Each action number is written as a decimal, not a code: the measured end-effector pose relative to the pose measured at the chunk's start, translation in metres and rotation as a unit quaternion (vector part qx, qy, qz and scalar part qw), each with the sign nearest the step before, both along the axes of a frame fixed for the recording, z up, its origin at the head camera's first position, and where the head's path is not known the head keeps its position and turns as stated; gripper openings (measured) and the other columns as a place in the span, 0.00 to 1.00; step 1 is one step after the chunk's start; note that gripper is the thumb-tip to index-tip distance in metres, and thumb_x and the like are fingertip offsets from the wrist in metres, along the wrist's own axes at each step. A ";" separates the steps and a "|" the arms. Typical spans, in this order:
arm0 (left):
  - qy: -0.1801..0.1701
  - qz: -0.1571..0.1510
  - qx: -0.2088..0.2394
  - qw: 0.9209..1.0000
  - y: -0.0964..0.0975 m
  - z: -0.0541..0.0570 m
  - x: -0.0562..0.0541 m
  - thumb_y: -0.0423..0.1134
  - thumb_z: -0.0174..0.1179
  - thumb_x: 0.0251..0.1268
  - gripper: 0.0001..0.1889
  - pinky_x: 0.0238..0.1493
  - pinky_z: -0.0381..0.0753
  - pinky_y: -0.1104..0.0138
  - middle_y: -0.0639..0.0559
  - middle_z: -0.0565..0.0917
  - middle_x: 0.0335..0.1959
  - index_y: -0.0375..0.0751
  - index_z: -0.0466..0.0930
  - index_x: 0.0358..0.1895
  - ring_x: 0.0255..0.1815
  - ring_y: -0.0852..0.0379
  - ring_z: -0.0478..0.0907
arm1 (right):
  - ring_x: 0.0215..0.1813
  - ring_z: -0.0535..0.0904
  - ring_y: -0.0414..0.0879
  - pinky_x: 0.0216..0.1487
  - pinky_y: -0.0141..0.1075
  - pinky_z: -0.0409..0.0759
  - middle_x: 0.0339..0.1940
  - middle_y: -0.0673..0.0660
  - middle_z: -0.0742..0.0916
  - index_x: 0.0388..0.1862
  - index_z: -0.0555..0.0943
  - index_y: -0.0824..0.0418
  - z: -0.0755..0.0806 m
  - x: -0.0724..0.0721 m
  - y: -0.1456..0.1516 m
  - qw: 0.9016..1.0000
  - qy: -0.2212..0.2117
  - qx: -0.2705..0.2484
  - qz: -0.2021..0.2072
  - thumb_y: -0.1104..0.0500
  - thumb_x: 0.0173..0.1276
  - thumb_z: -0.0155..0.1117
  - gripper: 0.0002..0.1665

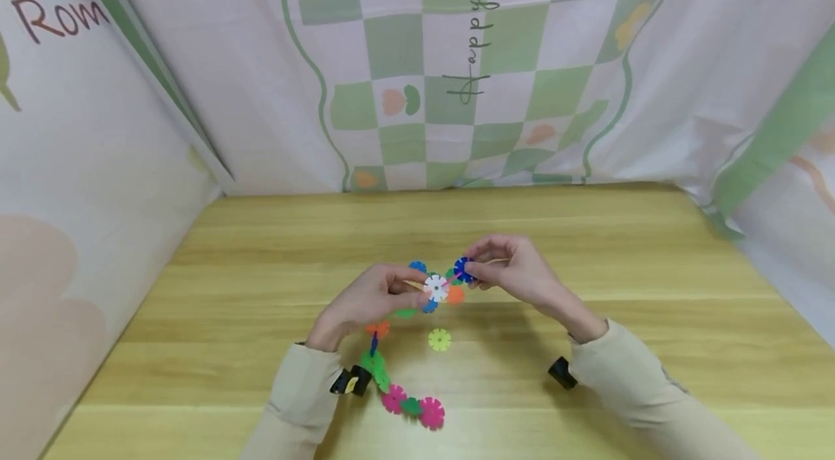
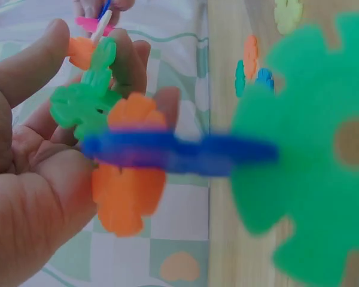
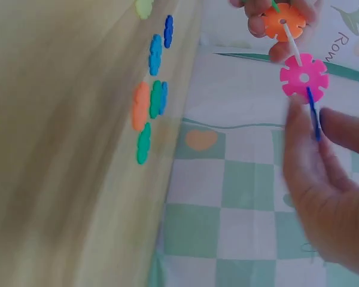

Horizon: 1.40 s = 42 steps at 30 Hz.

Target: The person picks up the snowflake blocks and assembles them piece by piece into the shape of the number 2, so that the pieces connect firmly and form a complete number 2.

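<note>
My left hand (image 1: pixel 372 297) holds a chain of interlocking plastic snowflake discs. Its fingertips are around an orange disc (image 3: pixel 284 21) near the chain's upper end, as the right wrist view shows. Beyond that come a white disc (image 1: pixel 435 288) and a pink disc (image 3: pixel 304 78). Thumb and fingers of my right hand (image 1: pixel 522 273) pinch a dark blue disc (image 1: pixel 464 269), whose edge meets the pink one. From the left hand the chain trails below the wrist through green discs (image 1: pixel 373 361) to a pink end disc (image 1: pixel 432 413).
Loose discs lie on the wooden table (image 1: pixel 620 257) beneath the hands, among them an orange disc (image 3: pixel 140 106), a teal disc (image 3: pixel 143 143) and several blue ones. A yellow disc (image 1: pixel 440 340) lies nearer the person. A checked curtain (image 1: pixel 450 69) hangs behind the table.
</note>
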<state>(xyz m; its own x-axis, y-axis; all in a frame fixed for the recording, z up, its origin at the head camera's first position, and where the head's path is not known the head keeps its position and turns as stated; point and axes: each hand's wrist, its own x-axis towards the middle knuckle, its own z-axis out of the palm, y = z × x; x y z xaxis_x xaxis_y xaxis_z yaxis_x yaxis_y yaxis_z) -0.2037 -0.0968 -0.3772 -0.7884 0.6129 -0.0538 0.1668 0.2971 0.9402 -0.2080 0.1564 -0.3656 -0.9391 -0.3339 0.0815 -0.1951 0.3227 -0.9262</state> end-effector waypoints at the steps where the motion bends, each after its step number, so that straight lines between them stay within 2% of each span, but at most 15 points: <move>1: -0.003 -0.001 -0.001 1.000 0.000 0.000 0.000 0.36 0.60 0.68 0.20 0.47 0.81 0.59 0.37 0.85 0.44 0.30 0.75 0.59 0.46 0.50 0.83 | 0.39 0.85 0.56 0.39 0.46 0.84 0.43 0.65 0.85 0.48 0.79 0.70 0.002 0.000 0.000 1.000 0.013 0.016 0.003 0.65 0.66 0.64 0.13; 4: -0.001 -0.013 0.000 1.000 0.001 0.001 0.000 0.35 0.59 0.68 0.21 0.47 0.81 0.62 0.37 0.84 0.47 0.31 0.73 0.62 0.49 0.49 0.82 | 0.44 0.84 0.54 0.43 0.46 0.83 0.48 0.61 0.85 0.50 0.80 0.65 0.008 0.000 -0.002 0.993 0.083 0.087 0.015 0.61 0.66 0.65 0.15; 6: 0.005 -0.023 -0.003 1.000 0.003 0.001 0.001 0.36 0.59 0.68 0.22 0.47 0.81 0.64 0.39 0.82 0.51 0.32 0.72 0.63 0.50 0.50 0.82 | 0.45 0.83 0.51 0.45 0.47 0.81 0.47 0.57 0.86 0.48 0.83 0.62 0.014 0.000 -0.005 0.981 0.131 0.142 0.033 0.59 0.65 0.66 0.13; 8: 0.016 -0.029 -0.011 0.999 0.005 0.002 0.003 0.37 0.60 0.67 0.23 0.47 0.80 0.66 0.41 0.81 0.55 0.33 0.72 0.63 0.50 0.53 0.82 | 0.43 0.83 0.47 0.44 0.45 0.81 0.41 0.52 0.88 0.43 0.85 0.59 0.018 -0.001 -0.009 0.966 0.164 0.183 0.073 0.58 0.65 0.66 0.10; 10: 0.019 -0.028 -0.015 0.999 0.008 0.002 0.004 0.37 0.62 0.66 0.24 0.45 0.79 0.69 0.42 0.82 0.54 0.32 0.72 0.63 0.50 0.54 0.82 | 0.36 0.82 0.42 0.39 0.41 0.81 0.34 0.48 0.88 0.38 0.86 0.57 0.021 -0.002 -0.015 0.955 0.168 0.210 0.123 0.57 0.65 0.66 0.06; 12: 0.020 -0.024 -0.017 0.999 0.010 0.002 0.005 0.37 0.63 0.65 0.25 0.40 0.77 0.71 0.43 0.83 0.51 0.32 0.72 0.63 0.49 0.55 0.82 | 0.28 0.79 0.38 0.30 0.34 0.78 0.27 0.46 0.86 0.35 0.86 0.57 0.022 -0.002 -0.019 0.950 0.147 0.218 0.170 0.58 0.66 0.66 0.05; 14: 0.019 -0.019 -0.018 0.999 0.013 0.001 0.006 0.37 0.63 0.64 0.25 0.38 0.76 0.73 0.43 0.85 0.48 0.31 0.72 0.62 0.48 0.55 0.83 | 0.22 0.73 0.35 0.24 0.30 0.72 0.22 0.44 0.84 0.32 0.86 0.57 0.022 -0.002 -0.022 0.947 0.119 0.222 0.198 0.60 0.67 0.65 0.05; 16: 0.018 -0.016 -0.017 1.000 0.014 0.000 0.007 0.36 0.64 0.64 0.25 0.38 0.77 0.72 0.43 0.85 0.46 0.31 0.72 0.62 0.48 0.54 0.83 | 0.19 0.69 0.34 0.21 0.27 0.67 0.20 0.45 0.82 0.31 0.86 0.58 0.021 -0.001 -0.023 0.947 0.104 0.221 0.210 0.62 0.66 0.65 0.05; 22: 0.030 -0.011 -0.028 0.999 0.017 0.000 0.008 0.37 0.66 0.62 0.25 0.40 0.78 0.70 0.46 0.87 0.40 0.33 0.73 0.61 0.44 0.57 0.84 | 0.19 0.66 0.34 0.22 0.27 0.65 0.20 0.48 0.82 0.30 0.86 0.61 0.016 0.001 -0.024 0.956 0.082 0.198 0.202 0.66 0.66 0.63 0.06; 26: 0.061 0.000 -0.021 0.998 0.015 0.003 0.008 0.39 0.67 0.61 0.23 0.42 0.79 0.67 0.46 0.86 0.44 0.36 0.76 0.59 0.44 0.58 0.84 | 0.18 0.65 0.35 0.22 0.28 0.66 0.21 0.49 0.83 0.31 0.86 0.62 0.015 0.003 -0.020 0.965 0.069 0.175 0.182 0.66 0.67 0.62 0.07; 31: 0.102 0.063 -0.001 0.993 0.005 0.012 0.008 0.43 0.66 0.62 0.17 0.52 0.77 0.57 0.53 0.85 0.46 0.46 0.80 0.54 0.49 0.58 0.81 | 0.20 0.65 0.37 0.23 0.30 0.68 0.25 0.51 0.85 0.33 0.85 0.64 0.014 0.008 -0.014 0.979 0.054 0.143 0.137 0.65 0.68 0.61 0.07; 34: 0.122 0.106 0.029 0.986 -0.001 0.020 0.010 0.44 0.64 0.63 0.15 0.57 0.74 0.55 0.56 0.84 0.47 0.47 0.82 0.52 0.52 0.56 0.78 | 0.21 0.68 0.38 0.24 0.31 0.70 0.27 0.53 0.86 0.35 0.85 0.66 0.014 0.010 -0.010 0.985 0.061 0.120 0.111 0.65 0.68 0.61 0.07; 37: 0.134 0.125 0.084 0.979 -0.006 0.028 0.013 0.42 0.63 0.65 0.12 0.51 0.77 0.59 0.52 0.84 0.47 0.42 0.83 0.48 0.49 0.50 0.79 | 0.22 0.71 0.39 0.24 0.31 0.71 0.28 0.53 0.87 0.37 0.85 0.66 0.014 0.012 -0.007 0.989 0.063 0.103 0.082 0.64 0.68 0.61 0.07; 40: 0.148 0.105 0.142 0.973 -0.010 0.035 0.017 0.37 0.61 0.67 0.09 0.45 0.81 0.62 0.42 0.84 0.45 0.34 0.83 0.44 0.44 0.46 0.81 | 0.23 0.72 0.41 0.23 0.31 0.72 0.29 0.54 0.87 0.39 0.85 0.66 0.016 0.014 -0.004 0.993 0.056 0.087 0.047 0.63 0.69 0.61 0.08; 42: 0.149 0.063 0.164 0.973 -0.010 0.037 0.020 0.33 0.60 0.67 0.08 0.41 0.82 0.63 0.37 0.83 0.42 0.30 0.82 0.41 0.40 0.46 0.82 | 0.23 0.72 0.42 0.22 0.31 0.71 0.28 0.54 0.86 0.40 0.85 0.66 0.018 0.015 -0.002 0.996 0.049 0.076 0.021 0.62 0.69 0.61 0.09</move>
<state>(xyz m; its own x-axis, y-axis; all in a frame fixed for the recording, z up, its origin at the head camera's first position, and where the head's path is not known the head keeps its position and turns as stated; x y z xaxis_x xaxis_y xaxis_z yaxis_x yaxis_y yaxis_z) -0.1841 -0.1070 -0.3398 -0.8087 0.4568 0.3705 0.4277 0.0242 0.9036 -0.1933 0.1542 -0.3475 -0.9138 -0.3889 0.1176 -0.2985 0.4465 -0.8435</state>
